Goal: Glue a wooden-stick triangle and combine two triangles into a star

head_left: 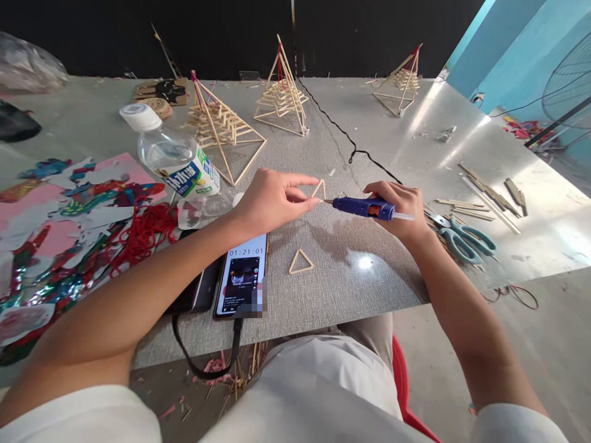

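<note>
Between thumb and fingers, my left hand [277,195] pinches a small triangle of wooden sticks [323,189] above the table. My right hand [401,206] grips a blue hot glue gun [364,207], with a pale glue stick [404,216] poking from its back end. The gun's nozzle points left and meets or nearly meets the lower edge of the held triangle. A second wooden triangle [301,262] lies flat on the table [341,289] below my hands.
Pyramid-shaped stick frames [281,92] stand at the back. Left are a tilted plastic bottle [170,151], red yarn [148,234] and a phone [242,277]. Scissors [464,239] and loose sticks [489,191] lie right. A black cord [332,120] crosses the table.
</note>
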